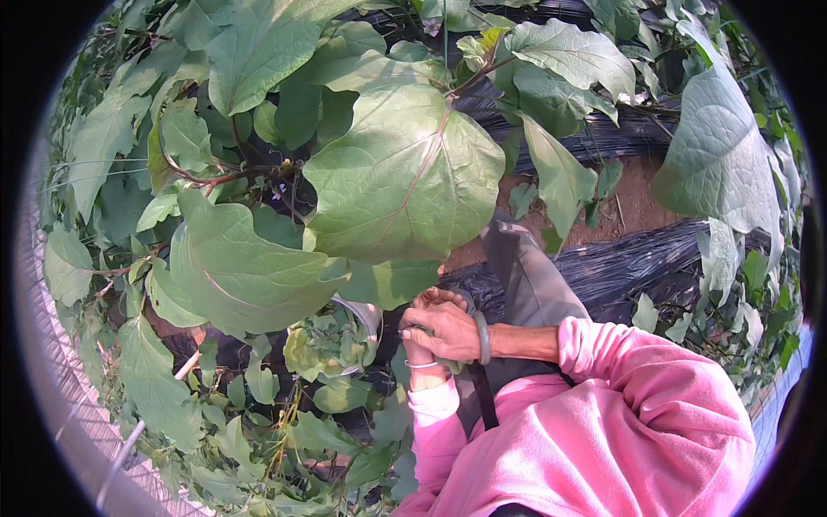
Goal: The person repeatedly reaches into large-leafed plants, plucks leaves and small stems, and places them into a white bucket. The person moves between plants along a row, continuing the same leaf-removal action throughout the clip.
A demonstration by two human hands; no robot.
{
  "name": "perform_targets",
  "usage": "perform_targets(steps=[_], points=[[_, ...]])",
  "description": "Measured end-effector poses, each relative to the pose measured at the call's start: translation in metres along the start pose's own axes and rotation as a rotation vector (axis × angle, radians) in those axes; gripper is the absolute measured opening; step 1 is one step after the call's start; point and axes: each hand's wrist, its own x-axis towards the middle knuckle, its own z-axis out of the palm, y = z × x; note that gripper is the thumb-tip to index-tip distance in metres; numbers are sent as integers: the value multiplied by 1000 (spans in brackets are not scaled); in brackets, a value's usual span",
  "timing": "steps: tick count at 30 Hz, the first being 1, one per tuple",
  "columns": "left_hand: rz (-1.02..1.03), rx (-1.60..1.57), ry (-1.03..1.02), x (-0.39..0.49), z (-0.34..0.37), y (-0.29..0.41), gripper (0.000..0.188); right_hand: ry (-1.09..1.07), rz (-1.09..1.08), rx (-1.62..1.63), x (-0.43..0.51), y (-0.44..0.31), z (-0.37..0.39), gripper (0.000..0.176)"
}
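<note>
My right hand [446, 328], with a grey bangle at its wrist, lies across my left hand [439, 298]. The left hand's curled fingers show just beyond it, and a thin pale bracelet circles that wrist. Whatever may be between the two palms is hidden. A bit of green shows beneath the right hand near its wrist. Left of my hands, a pale bucket [373, 318] is partly covered by a leaf. Loose green leaves [326, 346] fill it. A broad eggplant leaf [407, 174] spreads just beyond my hands.
Eggplant plants crowd around me, with another large leaf [242, 271] hanging over the bucket. Black plastic mulch film [620, 258] covers part of the soil [623, 197]. My grey trouser leg [533, 278] extends past my hands. A pale pole [123, 455] stands at lower left.
</note>
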Motion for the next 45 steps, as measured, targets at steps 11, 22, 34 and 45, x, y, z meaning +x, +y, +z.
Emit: perform_targets(steps=[11,22,34,45], points=[[42,-266,460,-61,-101,19,73,-75,-362,-568,36,67,151,18],[490,7,778,-46,-263,104,53,-126,-237,-425,81,85,193,19],[437,958,1023,-13,-440,82,72,-205,-196,-750,76,60,157,23],[1381,1215,331,-53,-123,240,23,298,-491,-989,177,-13,89,37]])
